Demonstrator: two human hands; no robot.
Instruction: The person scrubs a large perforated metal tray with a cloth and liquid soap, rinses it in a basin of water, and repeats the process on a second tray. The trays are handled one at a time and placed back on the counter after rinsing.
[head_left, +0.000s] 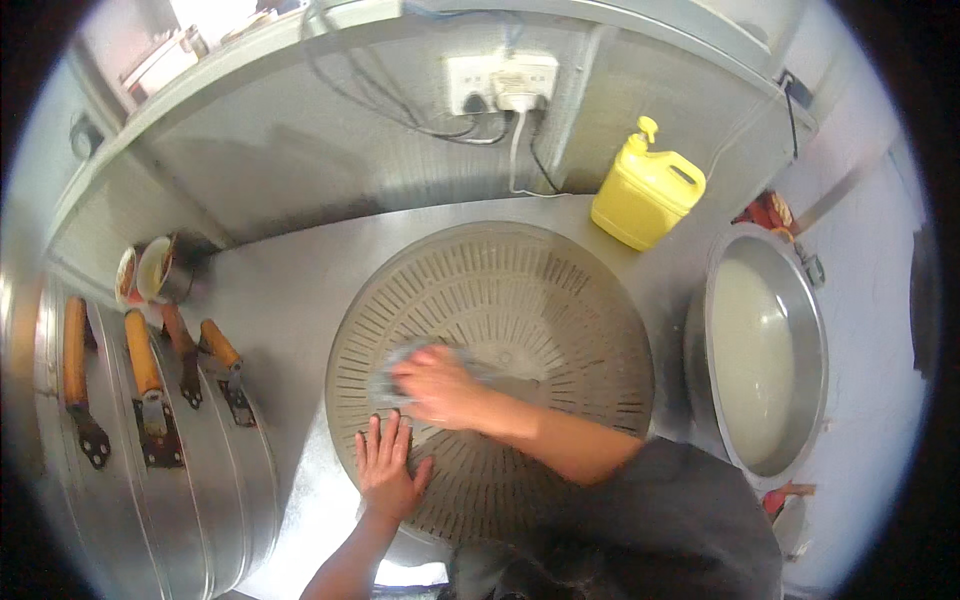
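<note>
A large round slotted plate (480, 292), greyish, lies in front of me on a metal worktop (292, 247), with slots running out from its middle in rings. My right hand (439, 386) presses a grey-blue scouring pad or cloth (386, 375) against the plate, left of its middle. Both the hand and the pad are blurred, so the pad's exact kind is unclear. Lower left on the plate, my left hand (390, 469) rests palm down with fingers spread, holding nothing. My right forearm and dark clothing cover part of the plate's lower right.
Metal steamer tiers (165, 517) with wooden handles fill the left side, and small containers (154, 270) stand behind them. A yellow pump jug (645, 199) is at the back right. At right sits a metal basin (754, 360) of cloudy liquid. Cables hang from a wall socket (502, 82).
</note>
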